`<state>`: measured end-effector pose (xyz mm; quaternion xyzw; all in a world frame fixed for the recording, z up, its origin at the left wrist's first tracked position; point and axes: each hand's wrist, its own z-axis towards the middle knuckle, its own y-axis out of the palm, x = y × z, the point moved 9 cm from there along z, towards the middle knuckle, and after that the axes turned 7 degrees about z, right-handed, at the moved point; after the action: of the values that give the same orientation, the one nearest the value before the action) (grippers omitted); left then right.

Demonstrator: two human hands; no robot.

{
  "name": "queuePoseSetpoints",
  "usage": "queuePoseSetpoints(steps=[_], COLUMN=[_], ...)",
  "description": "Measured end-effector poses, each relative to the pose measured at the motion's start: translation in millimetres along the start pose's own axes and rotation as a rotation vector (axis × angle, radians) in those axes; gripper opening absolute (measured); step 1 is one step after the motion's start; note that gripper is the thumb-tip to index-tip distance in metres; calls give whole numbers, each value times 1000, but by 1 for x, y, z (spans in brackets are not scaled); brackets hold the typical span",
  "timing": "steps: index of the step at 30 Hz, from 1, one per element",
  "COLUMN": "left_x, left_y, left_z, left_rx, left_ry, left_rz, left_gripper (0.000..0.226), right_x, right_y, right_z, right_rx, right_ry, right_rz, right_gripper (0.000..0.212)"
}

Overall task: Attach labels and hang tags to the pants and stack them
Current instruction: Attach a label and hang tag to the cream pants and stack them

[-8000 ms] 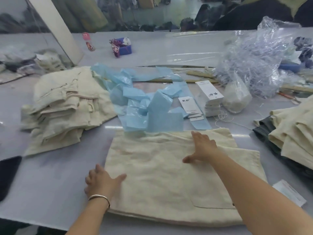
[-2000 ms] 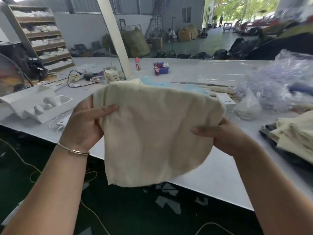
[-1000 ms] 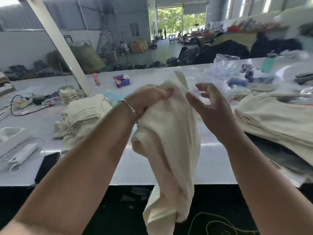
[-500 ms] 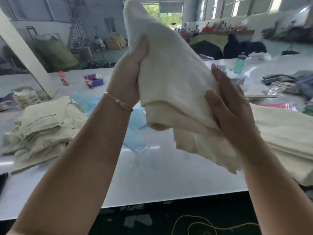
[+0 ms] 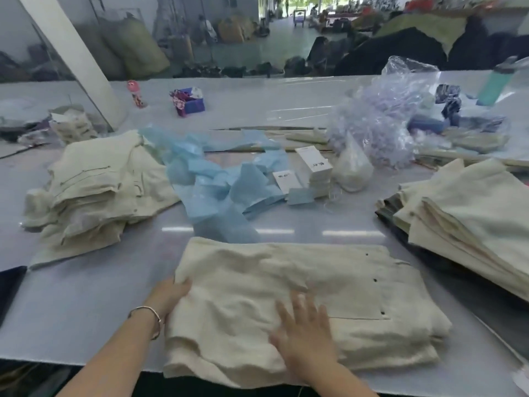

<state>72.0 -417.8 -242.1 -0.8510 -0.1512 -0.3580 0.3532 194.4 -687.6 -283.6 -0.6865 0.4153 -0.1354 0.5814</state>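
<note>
Crumpled clear plastic bags [image 5: 383,116] — small purple box [image 5: 190,102], pink bottle [image 5: 134,93] beyond

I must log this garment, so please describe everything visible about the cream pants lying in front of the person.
The cream pants look like soft woven cloth, folded and lying flat but wrinkled at the table near edge, slightly overhanging it. A patch pocket and small dark holes show on the right. The left hand touches the left edge; the right hand presses flat on top.

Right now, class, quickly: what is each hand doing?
Left hand: at the left edge of the folded pants; fingers hidden, grip cannot be told.
Right hand: open, fingers spread flat on the pants.
</note>
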Motion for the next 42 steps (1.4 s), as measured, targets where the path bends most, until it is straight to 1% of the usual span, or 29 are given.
queuePoseSetpoints(steps=[2, 4, 6, 7, 8, 10, 11, 12, 13, 14, 15, 16, 18, 20, 21, 22, 23, 24, 26, 27, 28, 30, 31, 33, 34, 36, 38, 39, 42], left_x=[5, 9, 10, 9, 9, 11, 19, 31, 44, 58, 70, 82, 102, 115, 120, 124, 127, 129, 133, 136, 140, 153, 159, 169, 171, 168, 165, 165, 164], left_y=[-18, -31, -46, -52, -56, -64, -66, -65, -59, -48, -30, -9, 34, 74, 88, 100, 112, 125, 150, 164, 179, 207, 217, 224, 225, 232, 243, 248, 262], left_z=[23, 43, 61, 71, 80, 90, 91, 89, 85, 78, 71, 63, 46, 34, 29, 22, 15, 8, -2, -6, -9, -19, -22, -21, -19, -16, -17, -19, -26], left_rx=[20, 0, 14, 36, 57, 183, 274, 363, 423, 448, 444, 424, 325, 169, 123, 97, 60, -18, -204, -321, -436, -607, -641, -578, -538, -556, -636, -670, -757], left_ry=[43, 74, 109, 121, 124, 131, 145, 181, 244, 337, 457, 597, 818, 955, 992, 1027, 1045, 1037, 918, 820, 706, 494, 430, 374, 358, 290, 212, 184, 129], left_rz=[56, 42, 136, 197, 238, 428, 599, 727, 781, 783, 754, 735, 760, 797, 786, 749, 694, 627, 429, 301, 162, -71, -146, -209, -230, -314, -424, -465, -538], left_gripper=[28, 24, 24, 27, 31, 52, 65, 74, 78, 75, 67, 54, 29, 30, 26, 25, 27, 26, 16, 13, 14, 16, 15, 14, 12, 12, 16, 17, 20], right_x=[-12, -25, -43, -49, -52, -35, -10, 24, 62, 97, 125, 143, 161, 176, 180, 181, 180, 176, 155, 136, 113, 68, 51, 31, 30, 44, 75, 89, 119], right_y=[-1, -4, -11, -23, -44, -94, -112, -122, -125, -119, -110, -104, -101, -104, -107, -110, -117, -127, -149, -158, -166, -170, -168, -159, -156, -158, -163, -164, -158], right_z=[23, 44, 59, 63, 64, 51, 41, 31, 21, 13, 5, 0, 3, 8, 9, 10, 11, 12, 13, 15, 16, 17, 19, 21, 21, 16, 8, 7, 15], right_rx=[16, 21, 16, 71, 225, 658, 829, 910, 926, 856, 753, 658, 537, 495, 475, 471, 510, 584, 747, 808, 858, 893, 867, 777, 749, 772, 819, 793, 531], right_ry=[-34, -55, -76, -94, -113, -69, 36, 211, 423, 641, 821, 931, 976, 986, 995, 976, 923, 850, 675, 561, 429, 146, 29, -113, -133, -79, 65, 143, 300], right_rz=[0, -21, 11, 33, 35, 69, 106, 158, 243, 337, 407, 447, 478, 541, 596, 657, 705, 721, 631, 561, 489, 375, 353, 372, 410, 576, 725, 726, 736], right_gripper=[71, 70, 69, 68, 67, 56, 51, 50, 52, 59, 68, 78, 89, 83, 71, 52, 33, 20, 9, 10, 18, 28, 29, 25, 21, 8, 4, 4, 16])
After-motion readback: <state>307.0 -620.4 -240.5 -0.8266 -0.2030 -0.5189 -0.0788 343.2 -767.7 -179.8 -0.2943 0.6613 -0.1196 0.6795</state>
